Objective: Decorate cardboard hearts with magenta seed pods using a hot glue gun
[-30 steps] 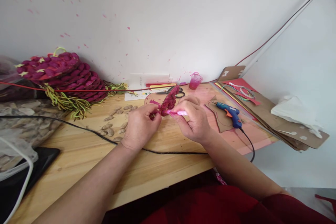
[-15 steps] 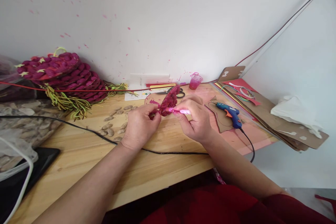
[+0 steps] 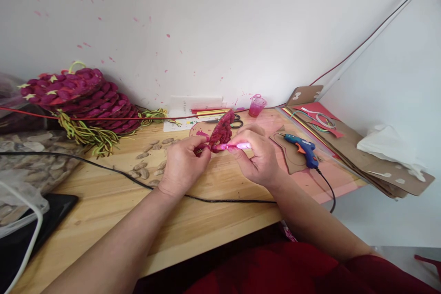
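Observation:
Near the middle of the table, my left hand (image 3: 186,161) is closed on the edge of a magenta peanut-shell craft piece (image 3: 223,129), tilted up on its side. My right hand (image 3: 257,156) pinches a pink-stained paintbrush (image 3: 241,145). Its tip points left and meets the lower edge of the piece; the tip itself is too small to make out well. Behind the piece lie black-handled scissors (image 3: 237,121), partly hidden. A plastic cup (image 3: 257,106) with magenta paint stands against the wall. Loose peanuts (image 3: 143,173) are scattered left of my left hand.
At the left are a stack of magenta craft pieces (image 3: 99,98) with yellow-green yarn fringe and a bag of peanuts (image 3: 31,156). A black cable (image 3: 220,200) crosses the table. A blue glue gun (image 3: 303,147) lies right, beside stacked cardboard (image 3: 375,161) with a white tissue (image 3: 386,144).
The paintbrush tip has shifted slightly left and down along the lower edge of the craft piece. Both hands keep their grip and nearly the same place.

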Demonstrator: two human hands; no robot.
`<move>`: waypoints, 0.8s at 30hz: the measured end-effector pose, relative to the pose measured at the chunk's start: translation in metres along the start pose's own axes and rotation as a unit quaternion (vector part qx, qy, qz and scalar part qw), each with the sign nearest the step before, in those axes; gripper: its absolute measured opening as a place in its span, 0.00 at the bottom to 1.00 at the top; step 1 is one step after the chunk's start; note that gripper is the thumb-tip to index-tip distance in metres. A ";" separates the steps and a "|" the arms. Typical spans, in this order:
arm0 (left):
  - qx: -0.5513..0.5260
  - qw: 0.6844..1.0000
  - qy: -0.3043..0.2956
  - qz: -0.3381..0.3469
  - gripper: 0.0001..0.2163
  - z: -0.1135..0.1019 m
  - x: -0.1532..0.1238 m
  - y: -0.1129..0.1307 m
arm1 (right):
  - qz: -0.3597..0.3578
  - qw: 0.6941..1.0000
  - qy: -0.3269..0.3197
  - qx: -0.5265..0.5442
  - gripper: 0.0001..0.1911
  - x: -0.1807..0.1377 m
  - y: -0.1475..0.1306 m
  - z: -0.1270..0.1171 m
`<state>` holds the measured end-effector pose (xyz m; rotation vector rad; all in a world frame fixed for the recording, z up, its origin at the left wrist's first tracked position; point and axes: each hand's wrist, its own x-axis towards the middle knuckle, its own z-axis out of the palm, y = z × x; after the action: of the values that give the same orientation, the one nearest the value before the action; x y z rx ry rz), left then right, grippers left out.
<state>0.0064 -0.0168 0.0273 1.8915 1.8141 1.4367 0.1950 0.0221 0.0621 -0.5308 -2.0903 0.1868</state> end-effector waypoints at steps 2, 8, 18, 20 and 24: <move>0.000 1.000 0.000 0.000 0.10 0.000 0.000 0.000 | 0.000 1.000 -0.007 -0.014 0.02 0.000 0.000 0.000; -0.002 1.000 0.001 0.006 0.09 0.000 0.000 0.000 | -0.011 1.000 0.007 -0.022 0.02 0.000 -0.001 0.000; 0.004 1.000 -0.007 0.004 0.09 0.000 0.001 -0.001 | -0.017 0.999 0.003 -0.027 0.02 -0.001 0.001 0.001; 0.006 1.000 -0.006 0.007 0.08 0.000 0.001 -0.001 | -0.019 0.999 -0.008 -0.027 0.02 -0.002 0.002 0.002; -0.002 1.000 -0.003 0.010 0.09 -0.001 0.002 -0.002 | -0.016 0.999 0.009 -0.048 0.02 -0.002 0.001 0.003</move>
<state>0.0043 -0.0153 0.0271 1.9146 1.7925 1.4380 0.1936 0.0227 0.0582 -0.5526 -2.0977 0.0634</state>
